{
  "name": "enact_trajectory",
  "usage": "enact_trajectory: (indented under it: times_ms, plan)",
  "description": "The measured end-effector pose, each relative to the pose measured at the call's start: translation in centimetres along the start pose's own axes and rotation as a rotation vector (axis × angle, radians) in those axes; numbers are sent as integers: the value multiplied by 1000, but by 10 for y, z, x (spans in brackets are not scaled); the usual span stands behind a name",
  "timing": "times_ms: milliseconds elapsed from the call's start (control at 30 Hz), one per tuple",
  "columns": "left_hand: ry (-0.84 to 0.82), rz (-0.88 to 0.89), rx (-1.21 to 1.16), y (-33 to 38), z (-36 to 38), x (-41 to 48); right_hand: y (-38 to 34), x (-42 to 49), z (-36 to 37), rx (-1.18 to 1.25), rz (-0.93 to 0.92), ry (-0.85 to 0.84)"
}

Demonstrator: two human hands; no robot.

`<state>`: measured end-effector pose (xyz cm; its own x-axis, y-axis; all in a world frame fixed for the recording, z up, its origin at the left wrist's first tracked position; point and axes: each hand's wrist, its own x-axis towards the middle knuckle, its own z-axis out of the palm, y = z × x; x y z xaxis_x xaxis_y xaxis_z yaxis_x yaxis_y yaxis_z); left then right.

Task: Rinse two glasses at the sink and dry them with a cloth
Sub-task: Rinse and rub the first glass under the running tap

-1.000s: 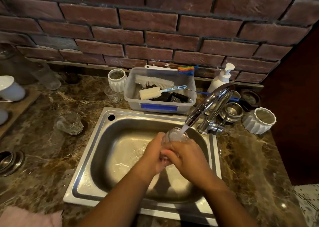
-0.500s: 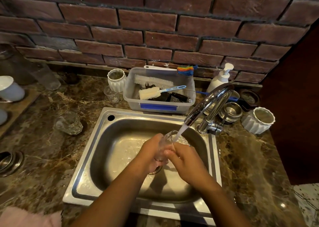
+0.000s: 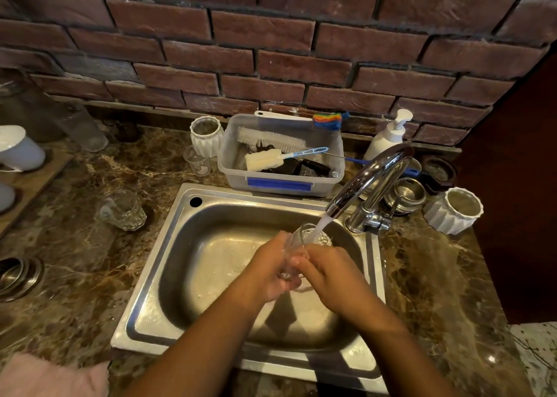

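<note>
Over the steel sink (image 3: pixel 168 279), a clear glass (image 3: pixel 301 240) is tilted under the running stream from the chrome tap (image 3: pixel 370 176). My left hand (image 3: pixel 271 273) grips the glass from the left. My right hand (image 3: pixel 328 273) holds it from the right, fingers curled against its side. Water pours into the glass mouth. A second clear glass (image 3: pixel 123 209) stands on the marble counter left of the sink. A pink cloth (image 3: pixel 51 375) lies at the bottom left corner.
Behind the sink sit a plastic tub (image 3: pixel 280 182) of brushes, a small glass (image 3: pixel 197 161), two white ribbed pots (image 3: pixel 206 134) (image 3: pixel 453 209), a soap pump (image 3: pixel 388 137) and steel bowls (image 3: pixel 407 194). A wooden tray with white cups (image 3: pixel 18 152) is at far left.
The glass has tipped further toward the tap, and both hands have shifted slightly around it under the stream. The water keeps running.
</note>
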<state>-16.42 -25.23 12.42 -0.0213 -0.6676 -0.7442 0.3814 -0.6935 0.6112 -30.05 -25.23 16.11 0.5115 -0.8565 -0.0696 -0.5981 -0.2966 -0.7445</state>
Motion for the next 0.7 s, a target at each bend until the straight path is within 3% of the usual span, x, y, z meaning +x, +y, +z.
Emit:
enact_trajectory:
  times_ms: [33, 100, 233, 333, 433, 567, 633, 700]
  plan:
    - [-57, -92, -38, 5, -4, 0, 2, 1, -2, -75, -61, -39]
    - [-73, -115, -76, 7, -8, 5, 4, 1, 0, -127, -104, -56]
    - [121, 271, -52, -5, 11, -2, -4, 3, 9, 101, 114, 141]
    - [104, 446, 46, -22, 17, -14, -12, 6, 12, 285, 257, 286]
    - [-56, 373, 84, -21, 6, -19, -8, 7, 6, 230, 239, 295]
    - [-366, 80, 25, -9, 0, -23, 4, 18, -7, 335, 227, 156]
    - [-381, 8, -128, -9, 5, -22, 3, 26, -7, 364, 240, 164]
    - [-336, 12, -240, -12, 10, -18, 2, 33, -2, 321, 277, 307]
